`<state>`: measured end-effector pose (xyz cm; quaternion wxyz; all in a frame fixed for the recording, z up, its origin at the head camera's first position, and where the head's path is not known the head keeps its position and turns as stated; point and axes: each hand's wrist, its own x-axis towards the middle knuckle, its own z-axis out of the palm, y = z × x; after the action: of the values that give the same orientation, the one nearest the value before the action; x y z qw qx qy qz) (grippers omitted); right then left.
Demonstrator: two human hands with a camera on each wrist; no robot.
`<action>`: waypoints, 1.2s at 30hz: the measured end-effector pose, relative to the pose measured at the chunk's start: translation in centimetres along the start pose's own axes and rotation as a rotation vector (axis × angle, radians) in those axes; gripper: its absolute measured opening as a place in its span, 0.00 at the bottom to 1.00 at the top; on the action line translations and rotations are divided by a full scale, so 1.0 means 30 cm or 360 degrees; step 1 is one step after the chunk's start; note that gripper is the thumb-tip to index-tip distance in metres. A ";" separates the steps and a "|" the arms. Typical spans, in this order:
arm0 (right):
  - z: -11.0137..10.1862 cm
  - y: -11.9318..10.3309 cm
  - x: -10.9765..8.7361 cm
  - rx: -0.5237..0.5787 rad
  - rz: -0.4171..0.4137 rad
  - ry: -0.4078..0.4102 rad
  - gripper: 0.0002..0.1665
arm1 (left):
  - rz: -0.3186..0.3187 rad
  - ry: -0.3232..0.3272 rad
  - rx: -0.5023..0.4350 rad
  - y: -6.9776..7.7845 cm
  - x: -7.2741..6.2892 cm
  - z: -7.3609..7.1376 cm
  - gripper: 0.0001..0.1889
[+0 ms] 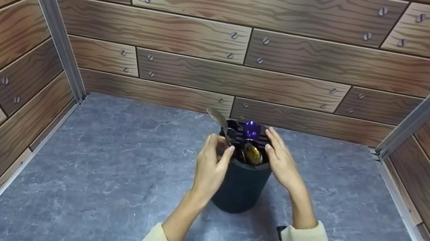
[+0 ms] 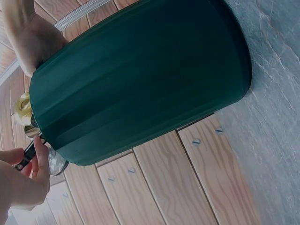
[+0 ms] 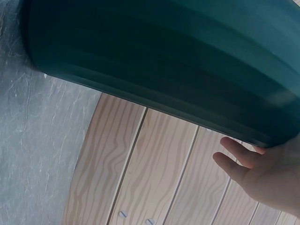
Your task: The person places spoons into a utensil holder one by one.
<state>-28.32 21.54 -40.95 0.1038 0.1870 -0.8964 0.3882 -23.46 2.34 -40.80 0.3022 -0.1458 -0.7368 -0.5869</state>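
A dark green ribbed container [image 1: 240,187] stands upright on the grey surface, with several utensils in its top. My left hand [image 1: 210,170] is at the left of its rim and pinches a dark-handled utensil [image 2: 29,153] between thumb and fingers. A flat silver utensil end [image 1: 217,117] rises above that hand, tilted to the left. Along the right of the rim lies my right hand [image 1: 283,164], its fingers extended and touching the container. A shiny purple-blue rounded piece [image 1: 252,130] and a yellow-gold one [image 1: 254,155] show inside; their lower parts are hidden.
The grey marbled surface [image 1: 115,173] spreads around the container. Wood-patterned panels [image 1: 193,37] form the back and sides, joined by metal corner posts [image 1: 53,26].
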 end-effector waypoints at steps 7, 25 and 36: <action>0.000 -0.003 -0.002 -0.0006 0.0018 -0.0002 0.26 | 0.0015 0.0002 0.0178 -0.003 -0.011 -0.004 0.05; 0.001 -0.001 -0.003 -0.0016 0.0045 0.0006 0.26 | 0.0001 0.0040 0.0339 -0.042 -0.032 0.000 0.07; 0.005 0.000 -0.002 -0.0010 0.0030 0.0003 0.27 | -0.0016 0.0127 0.0221 -0.079 -0.059 -0.009 0.07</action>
<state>-28.26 21.44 -41.07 0.1015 0.1780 -0.8992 0.3865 -23.35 1.69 -43.68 0.3378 -0.0973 -0.7638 -0.5413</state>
